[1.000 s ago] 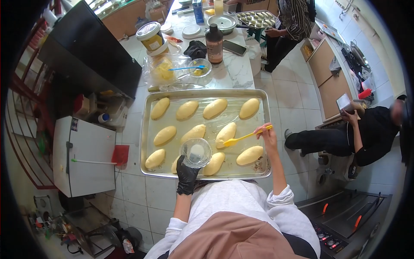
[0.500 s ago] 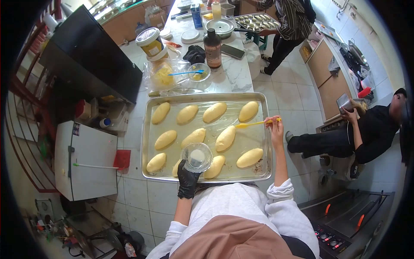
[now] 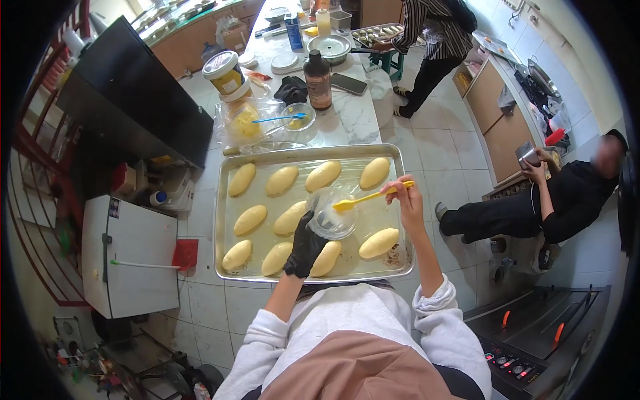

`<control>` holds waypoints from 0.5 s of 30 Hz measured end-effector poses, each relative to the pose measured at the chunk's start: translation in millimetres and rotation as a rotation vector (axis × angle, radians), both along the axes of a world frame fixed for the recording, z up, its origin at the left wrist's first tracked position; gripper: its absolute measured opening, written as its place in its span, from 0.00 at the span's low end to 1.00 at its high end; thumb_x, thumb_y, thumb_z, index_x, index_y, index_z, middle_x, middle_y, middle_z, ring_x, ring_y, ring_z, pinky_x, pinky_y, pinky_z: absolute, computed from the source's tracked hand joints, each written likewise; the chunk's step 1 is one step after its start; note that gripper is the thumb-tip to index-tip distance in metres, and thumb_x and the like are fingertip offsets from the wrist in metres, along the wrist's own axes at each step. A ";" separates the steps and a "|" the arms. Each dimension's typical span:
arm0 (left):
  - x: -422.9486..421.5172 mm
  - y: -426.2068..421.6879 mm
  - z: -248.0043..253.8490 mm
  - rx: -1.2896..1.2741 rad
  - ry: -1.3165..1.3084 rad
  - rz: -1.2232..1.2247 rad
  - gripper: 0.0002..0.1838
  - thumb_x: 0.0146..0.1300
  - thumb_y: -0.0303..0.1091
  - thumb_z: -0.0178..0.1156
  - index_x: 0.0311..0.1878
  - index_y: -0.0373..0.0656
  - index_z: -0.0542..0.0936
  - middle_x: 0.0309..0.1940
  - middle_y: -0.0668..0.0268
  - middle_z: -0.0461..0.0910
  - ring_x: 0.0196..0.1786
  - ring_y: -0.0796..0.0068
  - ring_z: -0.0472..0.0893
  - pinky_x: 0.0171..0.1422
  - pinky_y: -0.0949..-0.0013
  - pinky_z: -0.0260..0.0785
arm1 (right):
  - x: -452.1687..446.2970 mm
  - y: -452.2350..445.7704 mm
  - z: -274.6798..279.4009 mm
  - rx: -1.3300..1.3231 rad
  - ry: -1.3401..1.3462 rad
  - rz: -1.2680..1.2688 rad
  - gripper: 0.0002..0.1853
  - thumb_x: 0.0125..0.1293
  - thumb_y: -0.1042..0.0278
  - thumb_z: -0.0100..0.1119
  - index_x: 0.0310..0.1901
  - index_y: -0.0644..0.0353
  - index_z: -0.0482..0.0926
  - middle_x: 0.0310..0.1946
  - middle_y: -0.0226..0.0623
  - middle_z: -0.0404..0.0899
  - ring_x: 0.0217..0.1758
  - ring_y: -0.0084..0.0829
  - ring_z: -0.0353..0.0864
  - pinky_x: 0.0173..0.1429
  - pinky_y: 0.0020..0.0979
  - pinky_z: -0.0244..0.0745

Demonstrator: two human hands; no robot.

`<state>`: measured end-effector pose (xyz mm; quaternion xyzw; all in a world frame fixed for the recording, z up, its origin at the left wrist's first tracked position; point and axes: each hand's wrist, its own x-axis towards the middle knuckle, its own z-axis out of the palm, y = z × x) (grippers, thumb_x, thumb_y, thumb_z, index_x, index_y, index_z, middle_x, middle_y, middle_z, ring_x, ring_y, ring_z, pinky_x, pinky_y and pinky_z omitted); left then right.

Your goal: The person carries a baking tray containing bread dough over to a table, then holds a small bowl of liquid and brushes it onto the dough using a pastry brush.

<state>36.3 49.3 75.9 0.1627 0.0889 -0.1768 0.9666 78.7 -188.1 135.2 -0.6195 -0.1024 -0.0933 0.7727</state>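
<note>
My left hand (image 3: pixel 309 245), in a black glove, grips a clear plastic bowl (image 3: pixel 333 228) above the tray. A little pale liquid shows inside it. My bare right hand (image 3: pixel 407 197) pinches the handle of a yellow pastry brush (image 3: pixel 370 198), whose head is over the bowl. Below lies a metal baking tray (image 3: pixel 408 257) holding several oval dough pieces in rows. One dough piece (image 3: pixel 379 244) rests near the tray's right side, and another (image 3: pixel 250 220) on the left. The bowl partly hides the dough in the middle.
Beyond the tray, a marble table (image 3: pixel 357 123) bears a brown bottle (image 3: pixel 318 81), a phone (image 3: pixel 349 83), a tub (image 3: pixel 223 73) and a bowl with a blue brush (image 3: pixel 297 117). One person (image 3: pixel 520 213) stands at right holding a metal container; another stands behind. A white cabinet (image 3: pixel 137 257) is at left.
My right hand has brought the brush from a dough piece leftward to the bowl. My left hand has raised the bowl up and to the right, towards the brush.
</note>
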 end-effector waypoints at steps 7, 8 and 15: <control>50.3 -31.7 -2.1 0.098 0.018 -0.129 0.24 0.63 0.41 0.47 0.60 0.41 0.63 0.56 0.57 0.67 0.58 0.61 0.67 0.64 0.56 0.59 | 5.2 -9.7 17.1 -0.274 -0.080 -0.184 0.13 0.70 0.61 0.41 0.35 0.63 0.66 0.25 0.33 0.79 0.23 0.18 0.72 0.29 0.20 0.70; 54.9 -34.8 -0.6 0.103 0.015 -0.137 0.24 0.63 0.41 0.47 0.59 0.41 0.63 0.56 0.57 0.67 0.58 0.61 0.68 0.64 0.57 0.59 | 7.1 -14.4 16.1 -0.259 -0.056 -0.172 0.13 0.70 0.61 0.41 0.35 0.63 0.66 0.26 0.34 0.79 0.23 0.18 0.72 0.28 0.20 0.70; 76.0 -48.9 11.6 0.136 -0.024 -0.156 0.23 0.62 0.41 0.48 0.59 0.41 0.64 0.55 0.57 0.68 0.57 0.61 0.69 0.63 0.57 0.61 | 35.6 -39.7 -22.2 -0.003 0.122 -0.150 0.13 0.69 0.58 0.43 0.36 0.61 0.66 0.29 0.39 0.79 0.23 0.19 0.73 0.29 0.20 0.72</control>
